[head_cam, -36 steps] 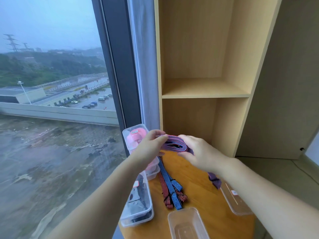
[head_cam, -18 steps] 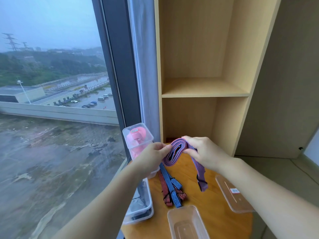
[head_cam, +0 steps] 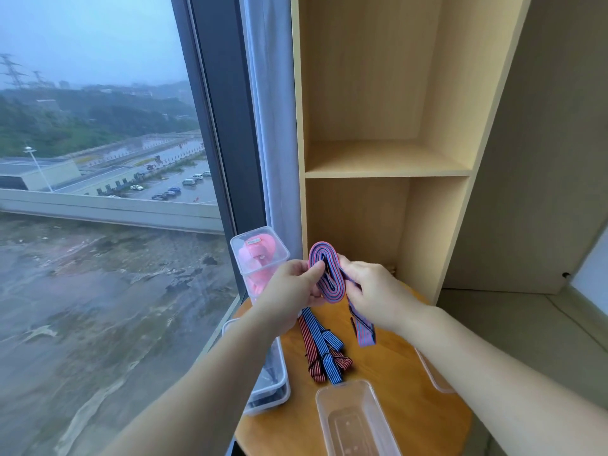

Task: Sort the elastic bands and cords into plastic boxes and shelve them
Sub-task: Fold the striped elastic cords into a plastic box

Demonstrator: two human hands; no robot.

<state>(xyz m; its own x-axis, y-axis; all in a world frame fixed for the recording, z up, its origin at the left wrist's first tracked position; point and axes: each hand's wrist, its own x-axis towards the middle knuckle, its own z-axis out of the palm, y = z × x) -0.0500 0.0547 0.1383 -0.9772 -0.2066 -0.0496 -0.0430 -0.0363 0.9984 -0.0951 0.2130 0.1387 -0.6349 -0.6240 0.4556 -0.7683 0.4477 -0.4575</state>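
Observation:
A purple striped elastic band (head_cam: 329, 278) is wound into a flat oval coil above the round wooden table (head_cam: 378, 373). My left hand (head_cam: 292, 291) pinches the coil's left side and my right hand (head_cam: 371, 291) grips its right side; the loose tail (head_cam: 363, 330) hangs below my right hand. On the table lie a red striped band (head_cam: 309, 347) and a blue striped band (head_cam: 324, 353). An empty clear plastic box (head_cam: 355, 419) stands at the table's near edge.
A clear box with pink bands (head_cam: 260, 258) stands by the window, and a lidded box with dark contents (head_cam: 271, 383) lies under my left forearm. A clear lid (head_cam: 434, 376) lies under my right arm. The wooden shelf unit (head_cam: 385, 159) behind has bare compartments.
The band's coil has grown and turned upright between my hands, and the hanging tail has become shorter. Both hands have stayed above the table's far side.

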